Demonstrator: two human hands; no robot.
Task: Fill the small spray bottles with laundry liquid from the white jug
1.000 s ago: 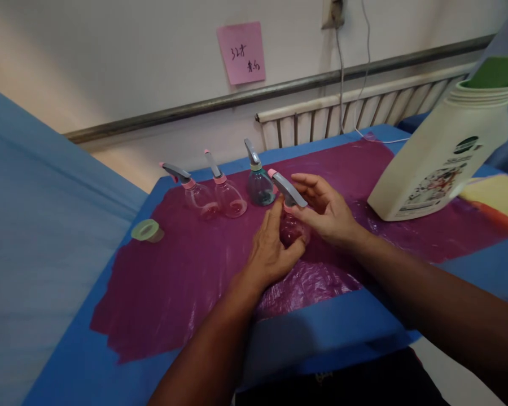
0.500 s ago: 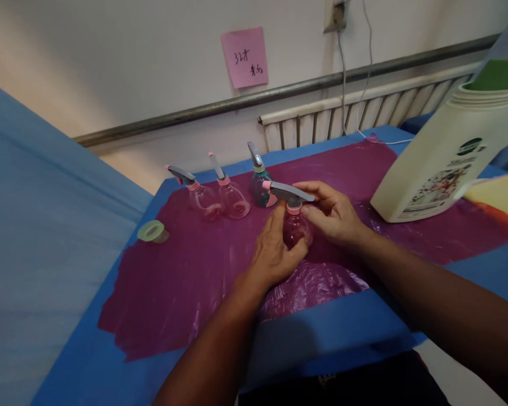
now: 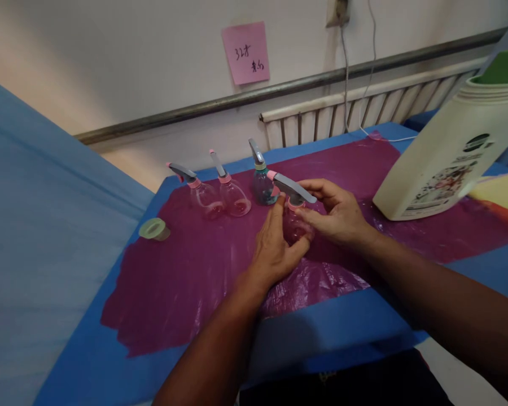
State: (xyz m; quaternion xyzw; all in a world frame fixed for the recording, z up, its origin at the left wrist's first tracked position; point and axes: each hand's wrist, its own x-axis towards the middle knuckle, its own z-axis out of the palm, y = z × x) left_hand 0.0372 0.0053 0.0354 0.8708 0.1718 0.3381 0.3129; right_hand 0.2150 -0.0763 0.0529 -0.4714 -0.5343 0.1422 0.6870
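A small clear spray bottle with a grey trigger head and pink collar stands before me on a purple plastic sheet. My left hand is wrapped round its body, thumb in front and fingers on the left side. At the collar, my right hand grips with thumb and fingers. The trigger head tilts, its pink nozzle pointing up and left. Close behind stands a teal spray bottle. Two clear spray bottles with pink collars, a left one and a right one, stand further left.
At the right stands a big cream jug with a green piece in its mouth. A pale green cup-like piece lies at the left. The blue table meets a wall with a rail, a pink note and cords.
The trigger head on the held bottle has turned and tipped slightly, with its rear end lower. Both hands stay on the bottle. The whole view has shifted a little.
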